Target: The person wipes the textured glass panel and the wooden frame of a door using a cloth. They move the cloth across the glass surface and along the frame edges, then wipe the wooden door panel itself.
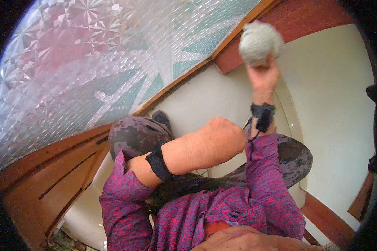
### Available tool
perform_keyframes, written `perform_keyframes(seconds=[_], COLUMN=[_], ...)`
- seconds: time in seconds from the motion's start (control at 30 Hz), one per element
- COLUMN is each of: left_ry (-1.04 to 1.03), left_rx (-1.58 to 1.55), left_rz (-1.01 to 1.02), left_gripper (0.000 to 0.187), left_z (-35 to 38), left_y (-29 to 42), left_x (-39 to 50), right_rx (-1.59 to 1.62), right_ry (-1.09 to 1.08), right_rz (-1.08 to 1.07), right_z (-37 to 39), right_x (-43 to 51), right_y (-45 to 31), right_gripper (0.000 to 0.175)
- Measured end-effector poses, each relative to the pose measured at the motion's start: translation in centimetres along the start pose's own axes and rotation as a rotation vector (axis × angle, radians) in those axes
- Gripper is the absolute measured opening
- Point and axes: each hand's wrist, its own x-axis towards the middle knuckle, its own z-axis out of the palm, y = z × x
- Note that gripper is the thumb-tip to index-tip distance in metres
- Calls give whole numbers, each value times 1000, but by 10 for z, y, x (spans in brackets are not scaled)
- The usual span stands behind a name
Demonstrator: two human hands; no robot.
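A pale, roughly round ball of yarn or cloth (260,42) is held up at the top right. My right hand (264,73) grips it from below, slightly blurred, with a black strap and small device around the wrist. Nearer the middle, my left hand (229,136) appears bent at the wrist, its back towards the camera. The left fingers are hidden, so what they hold, if anything, does not show. A black band (159,163) circles the left forearm. Both arms come out of patterned purple sleeves, above knees in camouflage trousers.
A table with a shiny, patterned plastic cover (113,62) fills the upper left, its wooden edge running diagonally beside the left knee. Carved wooden panelling (59,175) stands below it. On the right is a pale wall (333,109) with a reddish-brown band. Floor tiles show between the legs.
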Motion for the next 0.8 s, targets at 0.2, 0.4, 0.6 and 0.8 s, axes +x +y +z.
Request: perform_keyframes(seconds=[0.2,0.4,0.6,0.8], left_ry=[57,121,100,16], left_rx=[130,167,208,213], left_rz=[-104,-106,-124,-126], left_gripper=[8,14,15,20], left_z=[7,6,13,15], left_y=[-2,-2,-8,-16], left_x=[3,6,13,24], right_rx=[-12,-34,201,-42], right_ry=[650,708,646,311], right_rz=[366,253,320,157], right_z=[-164,-239,-192,-117], right_x=[18,82,76,9], right_y=[118,129,75,21], right_gripper=[38,39,43,54])
